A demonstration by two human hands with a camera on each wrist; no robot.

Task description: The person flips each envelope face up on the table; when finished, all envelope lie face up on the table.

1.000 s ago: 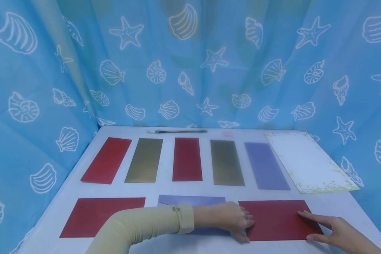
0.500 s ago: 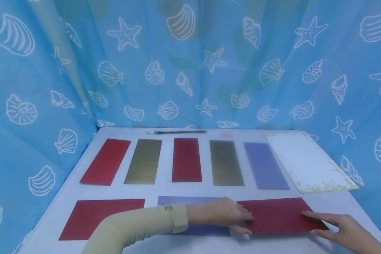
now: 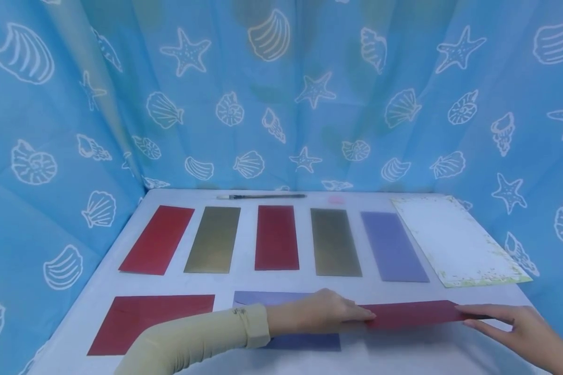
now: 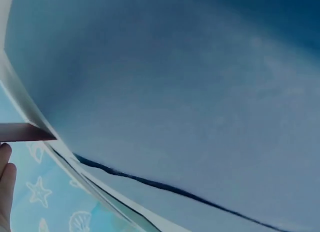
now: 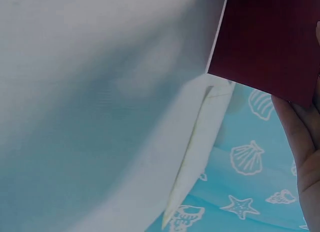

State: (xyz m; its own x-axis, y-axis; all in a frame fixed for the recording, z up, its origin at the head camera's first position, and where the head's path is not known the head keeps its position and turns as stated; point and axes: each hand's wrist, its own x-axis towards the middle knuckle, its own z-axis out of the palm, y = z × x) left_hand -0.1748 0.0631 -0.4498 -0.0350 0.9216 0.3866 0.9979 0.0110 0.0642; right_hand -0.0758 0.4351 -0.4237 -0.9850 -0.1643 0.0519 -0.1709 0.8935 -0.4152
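Observation:
A dark red envelope [image 3: 413, 315] is raised over the front right of the table, tilted so that its face looks narrow in the head view. My left hand [image 3: 316, 313] pinches its left end; my right hand [image 3: 521, 328] has the right end between thumb and fingers. Below, its shadow falls on the white cloth. The right wrist view shows the envelope's underside [image 5: 270, 41] with fingers [image 5: 295, 132] along its edge. In the left wrist view only a corner of the envelope [image 4: 25, 132] shows. Beneath my left forearm lies a purple envelope [image 3: 305, 341], partly hidden.
Another red envelope [image 3: 141, 317] lies front left, partly under the sleeve [image 3: 206, 333]. Behind, a row holds red, gold [image 3: 213, 239] and purple [image 3: 394, 245] envelopes. A bordered sheet of paper [image 3: 455, 239], a brush [image 3: 267, 196] and a pink item [image 3: 336, 199] lie farther back.
The red envelope between my hands has come up off the table and tipped from flat to nearly edge-on. Both hands have turned with it; the other things stay put.

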